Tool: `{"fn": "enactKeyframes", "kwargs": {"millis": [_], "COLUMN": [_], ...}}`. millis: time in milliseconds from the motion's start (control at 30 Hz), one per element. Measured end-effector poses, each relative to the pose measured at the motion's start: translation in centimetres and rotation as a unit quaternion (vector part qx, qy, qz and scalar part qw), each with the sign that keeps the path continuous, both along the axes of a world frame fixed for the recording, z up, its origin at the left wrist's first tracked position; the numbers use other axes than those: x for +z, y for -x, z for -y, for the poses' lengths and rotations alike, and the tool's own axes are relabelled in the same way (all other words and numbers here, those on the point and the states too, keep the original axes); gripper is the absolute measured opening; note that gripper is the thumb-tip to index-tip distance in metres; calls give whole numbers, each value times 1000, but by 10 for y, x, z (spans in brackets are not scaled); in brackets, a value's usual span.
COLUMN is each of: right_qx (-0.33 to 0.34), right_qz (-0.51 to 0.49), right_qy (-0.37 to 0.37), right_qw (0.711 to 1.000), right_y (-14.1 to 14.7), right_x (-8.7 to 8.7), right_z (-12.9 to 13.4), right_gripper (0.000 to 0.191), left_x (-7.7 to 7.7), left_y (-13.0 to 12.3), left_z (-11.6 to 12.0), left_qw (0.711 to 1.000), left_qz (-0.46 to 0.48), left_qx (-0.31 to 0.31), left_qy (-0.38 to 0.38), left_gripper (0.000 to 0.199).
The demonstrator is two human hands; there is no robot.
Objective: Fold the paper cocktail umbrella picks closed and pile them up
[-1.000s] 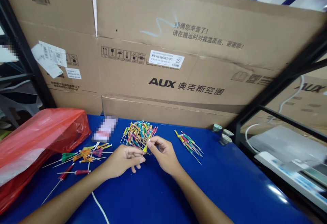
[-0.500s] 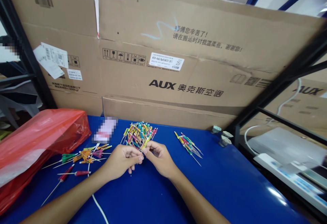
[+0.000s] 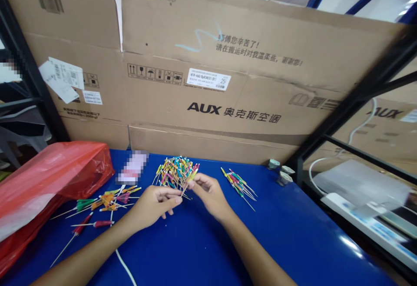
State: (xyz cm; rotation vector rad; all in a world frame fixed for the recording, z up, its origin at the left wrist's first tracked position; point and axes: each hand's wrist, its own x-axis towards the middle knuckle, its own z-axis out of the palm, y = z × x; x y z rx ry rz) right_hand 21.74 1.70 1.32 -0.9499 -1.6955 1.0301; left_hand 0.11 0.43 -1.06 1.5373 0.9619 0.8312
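Your right hand [image 3: 210, 194] pinches a yellow-tipped cocktail pick [image 3: 193, 176] between finger and thumb, its shaft slanting up and away into the heaped picks [image 3: 176, 173], while your empty, loosely curled left hand [image 3: 155, 207] sits nearer its lower end.

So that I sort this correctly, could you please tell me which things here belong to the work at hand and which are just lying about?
Part of the work: left hand; right hand; yellow pick; central heap of coloured picks; smaller bunch; loose picks.

Lying about: red plastic bag; AUX carton; white cable.
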Motion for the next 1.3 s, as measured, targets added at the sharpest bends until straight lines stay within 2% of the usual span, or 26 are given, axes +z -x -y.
{"fn": "enactKeyframes", "kwargs": {"millis": [67,133,167,233,300,367,433,500,600,733,833,933,1000,1133,1300], "right_qx": [-97,-204,-257,-360,-397,-413,-423,-428,-432,-429,-368,-245,-170,-144,-144], "right_qz": [4,80,154,291,388,454,495,514,515,502,494,483,497,524,512], "right_qy": [-16,-38,-46,-44,-29,-24,-31,-42,-58,-83,-132,-198,-211,-188,-195], "right_qw": [995,975,953,885,831,789,759,742,738,746,777,817,824,818,824], "right_y": [-18,-42,-54,-77,-93,-102,-107,-109,-110,-105,-90,-68,-54,-42,-46], "right_x": [5,9,10,10,8,5,2,0,0,5,4,-6,-15,-27,-25], "right_z": [-9,-17,-21,-26,-30,-31,-32,-32,-32,-31,-29,-25,-22,-20,-22], "right_gripper": [37,38,38,34,32,31,32,33,32,30,31,36,45,52,45], "left_x": [1,1,1,0,0,0,1,1,0,-1,1,3,4,5,5], "left_y": [3,5,7,8,8,8,7,6,6,5,5,4,3,3,3], "left_z": [-3,-5,-6,-7,-8,-8,-7,-7,-7,-7,-6,-4,-3,-2,-1], "left_qw": [1000,999,999,999,999,999,998,998,998,999,999,998,998,997,997], "left_qz": [-15,-22,-24,-28,-33,-39,-45,-47,-42,-41,-38,-46,-55,-64,-67], "left_qx": [14,23,27,29,28,28,30,34,33,26,22,17,12,3,-6], "left_qy": [-7,-21,-23,-20,-15,-15,-16,-17,-19,-23,-29,-29,-30,-35,-37], "left_gripper": [42,40,39,39,39,39,39,38,37,34,34,35,36,36,37]}}
